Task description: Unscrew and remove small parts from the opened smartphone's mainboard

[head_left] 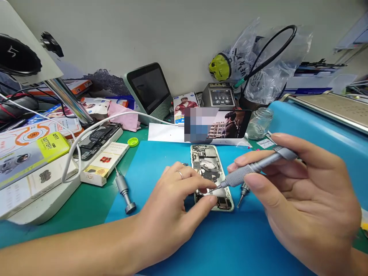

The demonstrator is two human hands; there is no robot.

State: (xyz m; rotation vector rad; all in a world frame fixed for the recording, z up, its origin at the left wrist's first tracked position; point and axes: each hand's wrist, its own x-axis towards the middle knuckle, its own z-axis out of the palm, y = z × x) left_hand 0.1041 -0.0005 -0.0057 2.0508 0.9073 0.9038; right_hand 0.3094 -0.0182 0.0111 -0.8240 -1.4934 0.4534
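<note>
My right hand (pixel 304 191) grips a grey precision screwdriver (pixel 244 170), its thin bit slanting down to the left. Below the bit lies an opened phone (pixel 212 165), its inner parts and pale frame showing, flat on the blue mat. My left hand (pixel 178 199) reaches over the phone's lower half, thumb and forefinger curled close around the screwdriver's tip. Whatever is between those fingertips is too small to make out. A second screwdriver (pixel 243 194) rests on the mat just right of the phone, partly behind my right hand.
Another grey screwdriver (pixel 123 189) lies left of my left hand. A phone playing a video (pixel 227 124) leans at the back, beside a glass jar (pixel 260 122). At left are small boxes (pixel 105 163), a phone part (pixel 97 140), a white cable (pixel 115 115) and a metal stand (pixel 70 101).
</note>
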